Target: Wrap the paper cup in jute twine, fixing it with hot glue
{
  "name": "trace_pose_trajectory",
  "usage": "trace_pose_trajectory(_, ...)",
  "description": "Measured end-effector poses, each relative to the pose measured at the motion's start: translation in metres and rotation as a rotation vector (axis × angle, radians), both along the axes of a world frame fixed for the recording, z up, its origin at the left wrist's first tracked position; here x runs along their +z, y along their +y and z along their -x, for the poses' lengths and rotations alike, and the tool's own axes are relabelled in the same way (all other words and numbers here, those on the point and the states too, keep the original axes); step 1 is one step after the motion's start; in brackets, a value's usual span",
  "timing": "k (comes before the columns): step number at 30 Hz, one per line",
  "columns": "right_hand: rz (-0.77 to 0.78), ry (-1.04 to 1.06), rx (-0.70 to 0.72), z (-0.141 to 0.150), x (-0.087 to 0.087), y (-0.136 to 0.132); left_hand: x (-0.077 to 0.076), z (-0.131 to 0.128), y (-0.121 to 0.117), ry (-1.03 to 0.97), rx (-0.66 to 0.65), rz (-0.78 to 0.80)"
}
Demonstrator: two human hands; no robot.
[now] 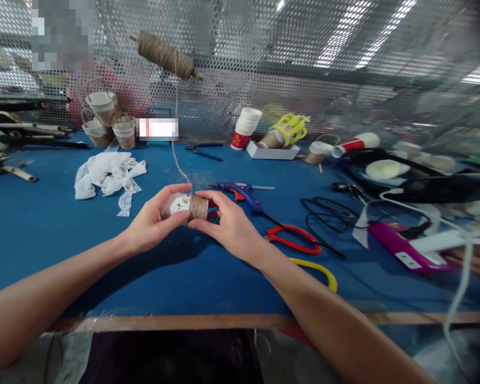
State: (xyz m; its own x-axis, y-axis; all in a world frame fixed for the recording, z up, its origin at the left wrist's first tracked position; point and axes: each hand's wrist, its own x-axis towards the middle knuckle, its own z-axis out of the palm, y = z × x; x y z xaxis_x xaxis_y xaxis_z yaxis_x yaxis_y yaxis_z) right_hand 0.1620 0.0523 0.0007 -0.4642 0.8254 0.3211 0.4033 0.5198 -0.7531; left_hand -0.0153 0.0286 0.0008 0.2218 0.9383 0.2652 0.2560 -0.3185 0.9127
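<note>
Between both hands, above the blue table, lies a white paper cup (178, 203) on its side, with dark writing on it. Brown twine (199, 207) is wound round its right part. My left hand (160, 216) grips the cup's white end, thumb in front and fingers behind. My right hand (228, 218) is closed on the twine-wrapped end. From the cup a strand of twine (176, 157) runs up to a large twine spool (164, 54) on a rod at the mesh. Just beyond my right hand is a blue glue gun (240, 191) with a red trigger.
Red-handled scissors (294, 239) and a yellow handle (320, 269) lie right of my forearm. White lace (110, 176) lies left. Twine-covered baskets (112, 120), blue pliers (206, 152) and stacked paper cups (246, 128) are behind. Cables and a purple power strip (408, 250) fill the right.
</note>
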Motion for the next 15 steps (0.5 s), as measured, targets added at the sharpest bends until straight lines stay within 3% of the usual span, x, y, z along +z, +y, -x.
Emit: trace_pose_trajectory(15, -0.149, -0.099, -0.040, 0.0026, 0.0029, -0.0053, -0.0012, -0.0043, -0.0036, -0.077, 0.030, -0.002)
